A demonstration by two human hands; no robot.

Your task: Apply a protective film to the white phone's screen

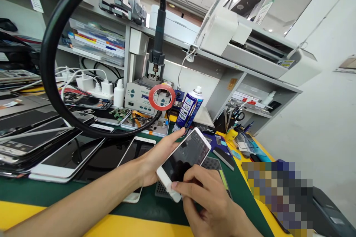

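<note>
A white smartphone with a dark, reflecting screen is held tilted over the bench. My left hand grips it from behind and along its left side, thumb raised near the upper edge. At the phone's lower end, my right hand has its fingers pinched together, index finger and thumb against the white bottom border. A small whitish bit shows under those fingertips; its kind is not clear. Beneath the phone lies a dark perforated pad. Another white phone lies just left, partly covered by my left forearm.
A blue spray can stands behind the phone. A thick black hose loops on the left, near a grey machine and a roll of red tape. Several phones and screens cover the left bench. Tools stand right.
</note>
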